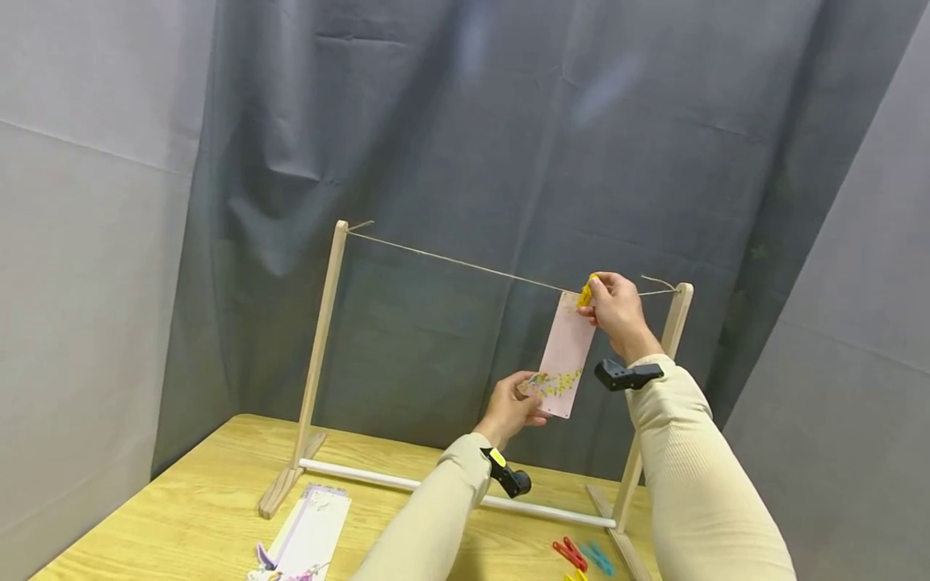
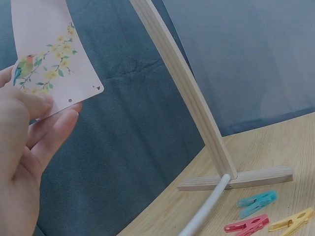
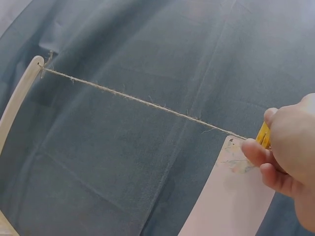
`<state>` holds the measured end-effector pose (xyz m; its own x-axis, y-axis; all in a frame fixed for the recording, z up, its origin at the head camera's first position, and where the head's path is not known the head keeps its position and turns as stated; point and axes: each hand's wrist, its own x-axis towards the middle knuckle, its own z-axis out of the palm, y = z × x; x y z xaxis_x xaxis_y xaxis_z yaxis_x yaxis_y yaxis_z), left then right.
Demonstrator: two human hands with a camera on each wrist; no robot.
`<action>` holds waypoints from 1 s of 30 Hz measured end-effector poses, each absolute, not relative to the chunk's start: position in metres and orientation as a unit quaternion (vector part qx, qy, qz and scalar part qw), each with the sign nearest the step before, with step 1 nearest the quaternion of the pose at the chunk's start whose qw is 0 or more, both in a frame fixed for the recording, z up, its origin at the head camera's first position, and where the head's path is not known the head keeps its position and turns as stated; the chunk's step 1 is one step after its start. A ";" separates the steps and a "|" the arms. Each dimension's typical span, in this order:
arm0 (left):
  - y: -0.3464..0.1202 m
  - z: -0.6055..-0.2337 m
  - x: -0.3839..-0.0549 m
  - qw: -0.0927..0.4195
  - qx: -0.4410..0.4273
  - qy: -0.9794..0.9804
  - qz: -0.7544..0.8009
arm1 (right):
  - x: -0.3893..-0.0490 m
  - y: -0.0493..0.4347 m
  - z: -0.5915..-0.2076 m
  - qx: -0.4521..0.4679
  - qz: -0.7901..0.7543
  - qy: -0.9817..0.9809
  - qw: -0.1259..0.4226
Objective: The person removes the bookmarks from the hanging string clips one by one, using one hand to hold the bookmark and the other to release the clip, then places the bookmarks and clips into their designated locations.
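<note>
A pink card (image 1: 568,339) with a bird and yellow flowers hangs at the twine (image 1: 458,261), toward the right end of the wooden stand. My left hand (image 1: 511,406) pinches its lower left corner, thumb in front and fingers behind, as the left wrist view shows. At the card's top edge, my right hand (image 1: 617,309) pinches a yellow clothespin (image 1: 587,292) between thumb and fingers. That clothespin sits right at the twine and the card's top; its tip is partly hidden by the fingers in the right wrist view.
On the wooden table (image 1: 196,500) lie white and lilac cards (image 1: 316,524) at the left. A red clothespin (image 1: 570,554), a blue clothespin (image 1: 597,558) and another yellow clothespin (image 2: 293,221) lie by the stand's right foot (image 2: 261,177). A white crossbar (image 1: 363,474) joins the stand's posts.
</note>
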<state>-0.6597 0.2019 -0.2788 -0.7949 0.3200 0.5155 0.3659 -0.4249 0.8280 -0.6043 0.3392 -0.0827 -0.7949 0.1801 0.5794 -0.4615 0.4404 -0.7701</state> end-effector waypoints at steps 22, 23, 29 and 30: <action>0.206 -0.282 -0.654 0.010 -0.317 -0.517 -0.795 | -0.614 0.334 -0.097 0.072 0.550 -0.699 0.450; 0.207 -0.282 -0.653 0.010 -0.317 -0.517 -0.795 | -0.614 0.334 -0.097 0.070 0.562 -0.691 0.449; 0.210 -0.282 -0.652 0.001 -0.316 -0.508 -0.801 | -0.616 0.333 -0.100 0.069 0.646 -0.624 0.434; 0.211 -0.282 -0.651 0.002 -0.316 -0.506 -0.802 | -0.616 0.333 -0.102 0.071 0.657 -0.612 0.435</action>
